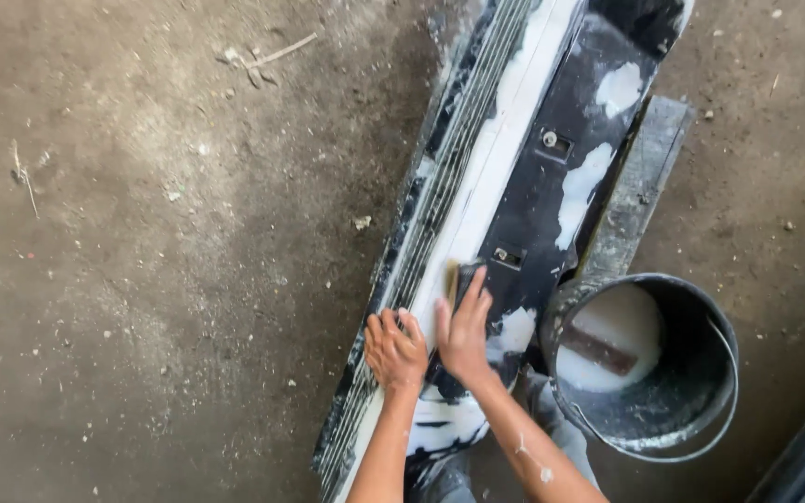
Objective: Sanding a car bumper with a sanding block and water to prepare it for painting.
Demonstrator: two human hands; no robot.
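A long black car bumper (552, 196) with a slatted grille lies on the dirt ground, smeared with white patches. My right hand (465, 328) presses a small dark sanding block (463, 277) flat against the bumper's white-coated strip. My left hand (395, 349) rests beside it on the grille edge, fingers curled over the slats. Both forearms come in from the bottom of the view, flecked with white.
A black bucket (701, 410) holding milky white water and a brown block (598, 349) stands right of the bumper. A grey plank (640, 177) lies under the bumper's right side. Dusty ground with twigs and pebbles spreads to the left.
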